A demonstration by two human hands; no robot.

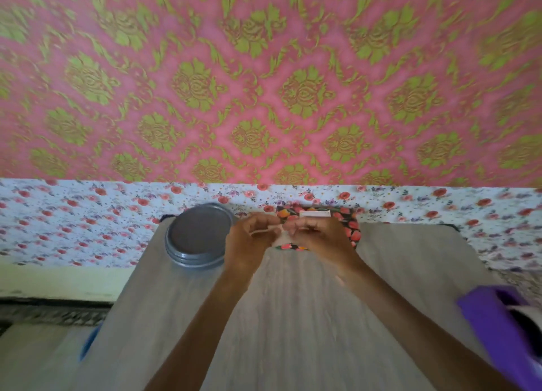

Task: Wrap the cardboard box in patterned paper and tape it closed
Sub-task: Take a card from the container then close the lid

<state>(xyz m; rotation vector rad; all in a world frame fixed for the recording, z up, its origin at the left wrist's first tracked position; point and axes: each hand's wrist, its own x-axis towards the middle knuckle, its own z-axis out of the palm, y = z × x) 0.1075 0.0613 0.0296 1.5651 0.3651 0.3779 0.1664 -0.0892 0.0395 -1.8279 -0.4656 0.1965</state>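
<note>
Both hands are right over the cardboard box (341, 214), which sits at the table's (293, 308) far edge, already dressed in dark patterned paper (353, 234) with red and orange blooms. The left hand (249, 241) comes in from the box's left side, fingers curled, pinching a pale tape strip (262, 231) that runs toward the box. The right hand (321, 235) lies over the box's near face, fingers bent down. Blur hides whether it pinches the strip's other end or simply pins the paper, so that cannot be told. This looks like the taping step on a seam or end flap. To do it well, she should keep the strip taut and flat, hold the fold tight against the box, land one end first, then smooth along so no wrinkle or bubble lifts the paper. A round grey tin (198, 235) stands just left of the box, and the purple tape dispenser (495, 326) waits well to its near right for another piece.
</note>
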